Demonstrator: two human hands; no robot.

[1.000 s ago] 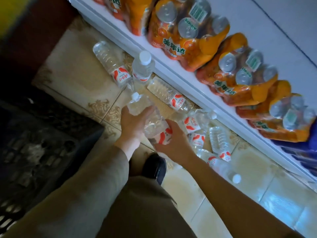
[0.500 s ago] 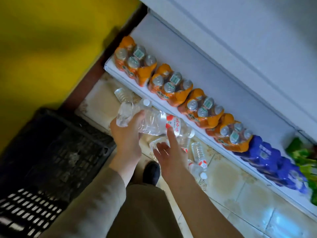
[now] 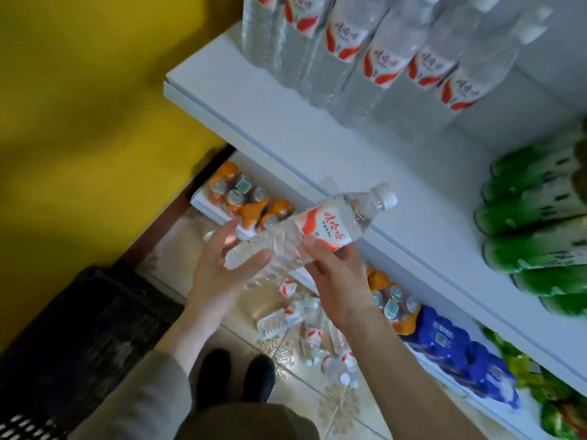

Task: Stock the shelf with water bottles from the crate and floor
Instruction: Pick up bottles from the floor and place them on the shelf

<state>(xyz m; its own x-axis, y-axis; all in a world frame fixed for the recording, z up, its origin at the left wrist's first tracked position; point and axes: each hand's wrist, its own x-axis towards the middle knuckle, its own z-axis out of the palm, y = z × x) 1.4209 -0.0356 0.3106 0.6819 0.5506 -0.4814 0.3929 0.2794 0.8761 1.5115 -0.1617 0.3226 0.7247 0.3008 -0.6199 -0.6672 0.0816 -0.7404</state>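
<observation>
**Bottle Raised to Shelf Edge**

Both hands hold one water bottle. The left hand wraps the base and the right hand grips just below the label. The cap points to 2 o'clock, over the front edge of the shelf. Half a second ago the bottle sat lower, near the bottom shelf. Loose bottles lie on the floor at 6 o'clock.

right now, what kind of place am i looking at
Probably a small grocery shop. White shelves carry a row of identical water bottles, matching the held bottle, plus shrink-wrapped orange drink packs and green bottles; loose bottles lie on the tiled floor by a black crate.
</observation>
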